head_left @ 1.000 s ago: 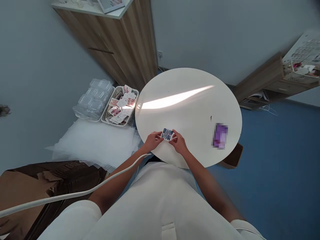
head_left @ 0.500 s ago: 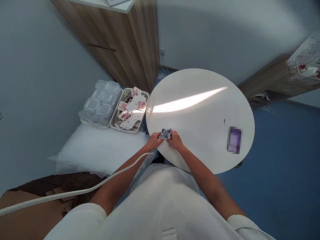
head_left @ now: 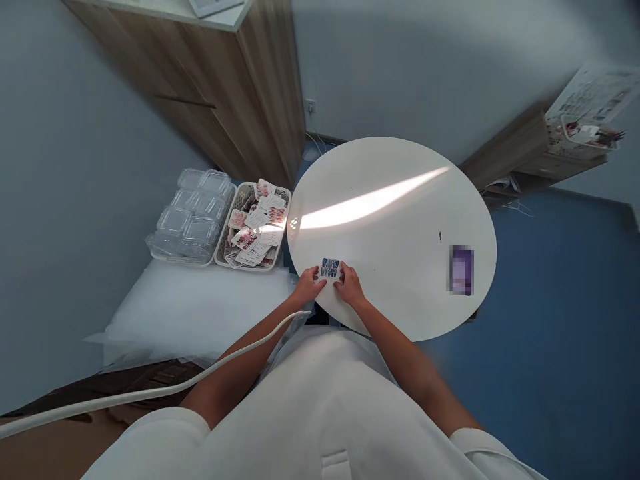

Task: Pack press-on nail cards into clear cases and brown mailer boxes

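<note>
A small card with rows of dark, shiny nail-shaped pieces (head_left: 330, 268) is at the near left edge of the round white table (head_left: 400, 267). My left hand (head_left: 309, 285) grips its left side, fingers at the edge and thumb below. On the card's right side is my right hand (head_left: 350, 285), its fingers and thumb closed on that edge. The card's face points up and its pieces are uncovered. Left of the table, a white basket (head_left: 220, 257) holds a loose pile of printed cards (head_left: 255, 227).
Clear plastic boxes (head_left: 193, 213) are stacked left of the basket, above white translucent sheets (head_left: 200, 307). A purple, blurred object (head_left: 461, 271) lies on the table's right side. A white cable (head_left: 200, 377) crosses my left forearm. A wooden cabinet (head_left: 225, 87) stands behind.
The view has shifted slightly, moving the table and baskets in the picture. The card now shows flatter and more fully between my hands, which still hold its sides.
</note>
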{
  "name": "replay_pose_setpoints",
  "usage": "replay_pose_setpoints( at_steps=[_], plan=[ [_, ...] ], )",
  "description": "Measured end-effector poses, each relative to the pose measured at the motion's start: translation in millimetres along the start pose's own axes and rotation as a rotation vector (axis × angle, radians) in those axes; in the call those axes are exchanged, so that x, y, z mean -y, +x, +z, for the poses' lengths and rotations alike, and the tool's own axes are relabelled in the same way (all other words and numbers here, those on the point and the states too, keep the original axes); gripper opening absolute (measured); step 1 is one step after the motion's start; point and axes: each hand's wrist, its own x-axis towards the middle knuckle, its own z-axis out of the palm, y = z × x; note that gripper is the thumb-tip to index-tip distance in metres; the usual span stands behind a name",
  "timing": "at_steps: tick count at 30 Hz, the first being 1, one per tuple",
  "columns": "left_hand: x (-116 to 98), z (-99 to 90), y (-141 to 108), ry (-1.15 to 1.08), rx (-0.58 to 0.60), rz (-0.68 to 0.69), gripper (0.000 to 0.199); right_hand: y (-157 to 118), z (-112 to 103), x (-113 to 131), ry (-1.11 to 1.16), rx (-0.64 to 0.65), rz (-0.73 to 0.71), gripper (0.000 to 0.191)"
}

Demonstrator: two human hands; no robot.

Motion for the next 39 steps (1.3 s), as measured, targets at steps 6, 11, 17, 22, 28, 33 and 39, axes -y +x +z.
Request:
replay_pose_setpoints(
  at_steps=[6,11,17,22,28,33,39],
  plan=[
    [2,2.0,-1,-0.113,-0.017,-0.012,0.054,-1,11,-1,0.37,-0.036,0.084,0.067],
    [8,-5.3,13,-0.155,-0.083,-0.011,0.057,13,10,19,0.51,-0.004,0.102,0.071],
    [15,-21.8,35,-0.222,-0.144,-0.041,0.061,28,13,41,0.632,0.076,0.124,0.076],
    [18,-28.6,41,-0.219,-0.165,-0.039,0.061,33,19,45,0.669,0.084,0.131,0.079],
    [19,-30.8,42,-0.258,-0.159,-0.021,0.061,34,22,45,0.688,0.069,0.139,0.078],
    [23,-30.8,46,-0.248,-0.149,0.005,0.062,36,23,47,0.7,0.044,0.136,0.078],
    [24,-31.6,48,-0.219,-0.131,0.019,0.062,37,22,50,0.688,0.039,0.139,0.077]
  ],
)
